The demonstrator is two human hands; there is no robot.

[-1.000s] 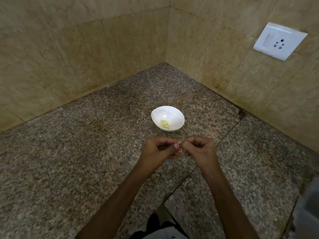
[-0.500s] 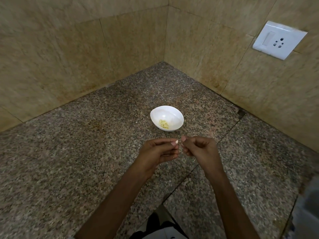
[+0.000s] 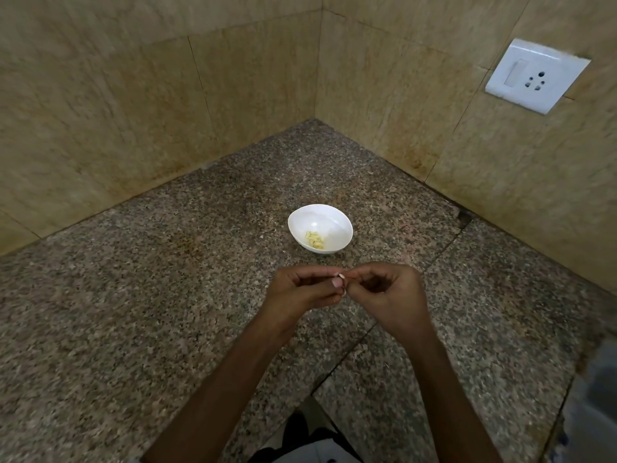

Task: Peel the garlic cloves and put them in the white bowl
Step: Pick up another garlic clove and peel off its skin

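Observation:
A small white bowl [image 3: 337,219] stands on the speckled granite counter [image 3: 133,312] near the corner, with several pale yellow peeled garlic cloves [image 3: 315,240] inside. Just in front of the bowl, my left hand [image 3: 300,292] and my right hand [image 3: 389,292] meet fingertip to fingertip. A small whitish garlic clove [image 3: 342,280] is pinched between them, mostly hidden by the fingers. Both hands hover above the counter, a short way nearer to me than the bowl.
Tan tiled walls [image 3: 167,111] close the counter on the left and right behind the bowl. A white socket plate [image 3: 534,75] sits on the right wall. A blurred grey object [image 3: 597,402] lies at the right edge.
The fingertips, slightly apart half a second ago, have come back together around the clove. The bowl has not moved.

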